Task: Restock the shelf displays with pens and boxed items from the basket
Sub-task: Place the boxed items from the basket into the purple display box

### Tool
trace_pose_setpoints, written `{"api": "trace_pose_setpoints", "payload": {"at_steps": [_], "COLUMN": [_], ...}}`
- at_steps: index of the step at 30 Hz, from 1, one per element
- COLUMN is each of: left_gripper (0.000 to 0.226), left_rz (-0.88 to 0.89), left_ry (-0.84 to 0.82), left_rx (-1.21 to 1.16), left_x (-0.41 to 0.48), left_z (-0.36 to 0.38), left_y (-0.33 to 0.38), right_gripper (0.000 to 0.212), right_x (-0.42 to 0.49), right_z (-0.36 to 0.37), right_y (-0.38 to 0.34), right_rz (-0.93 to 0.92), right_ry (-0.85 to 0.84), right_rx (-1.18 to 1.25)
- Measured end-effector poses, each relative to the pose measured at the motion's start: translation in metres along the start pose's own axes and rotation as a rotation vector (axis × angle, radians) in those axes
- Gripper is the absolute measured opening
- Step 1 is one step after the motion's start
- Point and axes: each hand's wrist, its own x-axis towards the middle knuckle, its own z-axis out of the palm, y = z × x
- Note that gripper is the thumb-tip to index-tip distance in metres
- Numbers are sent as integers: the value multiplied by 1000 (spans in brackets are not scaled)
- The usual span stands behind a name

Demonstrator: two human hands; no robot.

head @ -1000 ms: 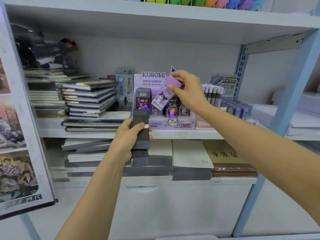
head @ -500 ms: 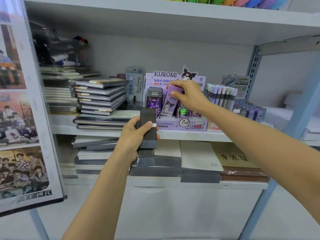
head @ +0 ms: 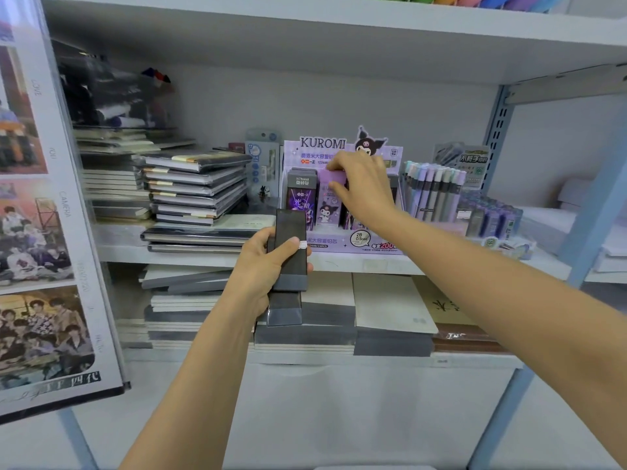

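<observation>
While right fingers (head: 340, 163) pinch a purple box (head: 327, 209) at the shelf (head: 373, 265), left fingers (head: 287, 246) grip dark boxes (head: 289, 225).

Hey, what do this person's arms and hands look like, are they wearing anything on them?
The left hand and right hand are bare: no gloves, and no rings or bracelets visible. The left forearm and right forearm are uncovered too, with no sleeve, watch or markings showing up to the frame's edge.

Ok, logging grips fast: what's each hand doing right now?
Left hand: holds a stack of dark boxes.
Right hand: pinches the purple box in the Kuromi display.
</observation>
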Motion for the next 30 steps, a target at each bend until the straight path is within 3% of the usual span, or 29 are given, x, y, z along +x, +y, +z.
{"api": "trace_pose_setpoints", "payload": {"at_steps": [6,10,16,21,24,30], "left_gripper": [22,29,27,31,29,30], "left_rz": [5,26,36,-15,40,-24], "left_ry": [-31,-92,-232,-142,-4,85], "left_rx": [-24,6,35,59,96,-4], "left_x": [0,-2,-6,0,4,6], "left_z": [7,14,31,44,45,51], "left_y": [4,4,1,-5,-7,-5], "right_gripper": [24,18,19,23,24,41], "right_x": [-7,-29,-64,-72,-78,-105], "right_z": [-2,-22,-37,-47,-47,-40], "right_y": [4,-11,-19,3,17,41], "right_rz": [5,23,235,330,264,90], "right_ry": [-14,76,-200,-24,4,-215], "right_rx": [50,525,806,865,783,675]}}
